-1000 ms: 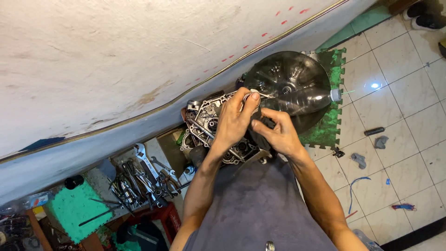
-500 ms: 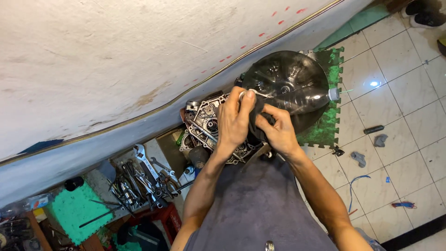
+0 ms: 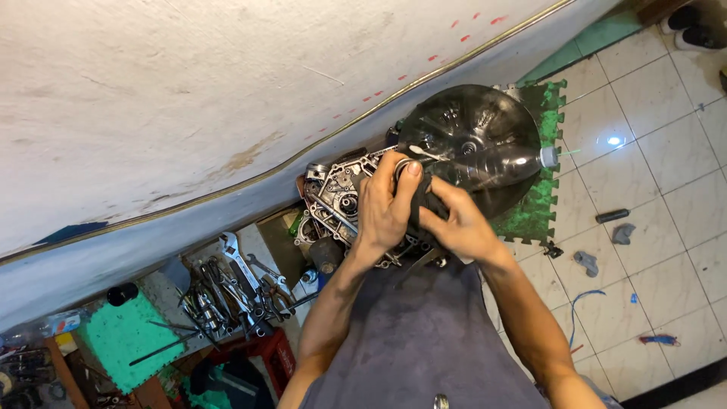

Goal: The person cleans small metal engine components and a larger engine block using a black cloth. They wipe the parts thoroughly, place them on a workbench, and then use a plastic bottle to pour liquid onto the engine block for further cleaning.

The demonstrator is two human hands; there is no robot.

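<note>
My left hand (image 3: 385,203) grips a small round metal part, thumb pressed on its top edge. My right hand (image 3: 458,221) holds a dark rag (image 3: 425,198) against that part; the two hands touch. Below them lies an open grey engine case (image 3: 337,201) with gears inside. Just beyond the hands sits a large dark round basin (image 3: 477,136), and a clear plastic bottle (image 3: 522,160) lies across it with its cap to the right.
A pile of wrenches and pliers (image 3: 231,284) lies at the left, by a red stool (image 3: 261,352) and a green foam mat (image 3: 125,341). Another green foam mat (image 3: 541,197) lies under the basin. Small parts and rags (image 3: 602,227) are scattered on the white tiled floor.
My right hand has moved in closer to my left, pressing the rag onto the part. Both hands have dropped slightly toward the engine case.
</note>
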